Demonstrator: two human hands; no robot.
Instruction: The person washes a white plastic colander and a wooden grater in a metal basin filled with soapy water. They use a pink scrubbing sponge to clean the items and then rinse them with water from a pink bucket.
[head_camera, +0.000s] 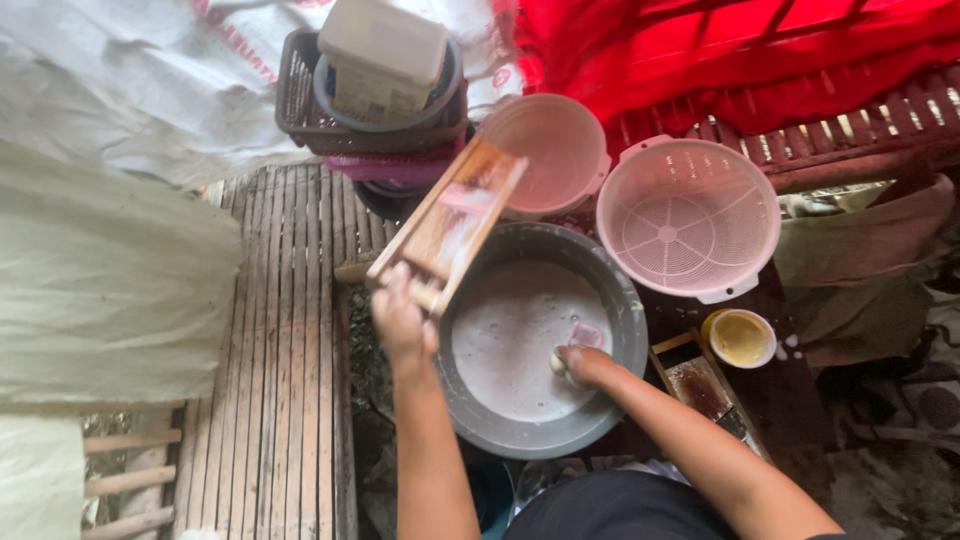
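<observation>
Left grip (400, 318) closed on wooden grater board (447, 226), long axis slanting far-right over basin (620, 300); my right hand (585, 362) curled in milky liquid (505, 340), contents unclear.

1. Wooden grater board (447, 225), worn and wet, gripped in left hand (402, 320).
2. Dull grey metal basin (620, 300), milky matt liquid inside.
3. Pink plastic colander (690, 215), smooth and perforated; pink plastic bowl (550, 150), slightly glossy.
4. Rough split-bamboo slat floor (280, 330).
5. Matt red cloth (740, 50); crinkled white sheeting (130, 80).
</observation>
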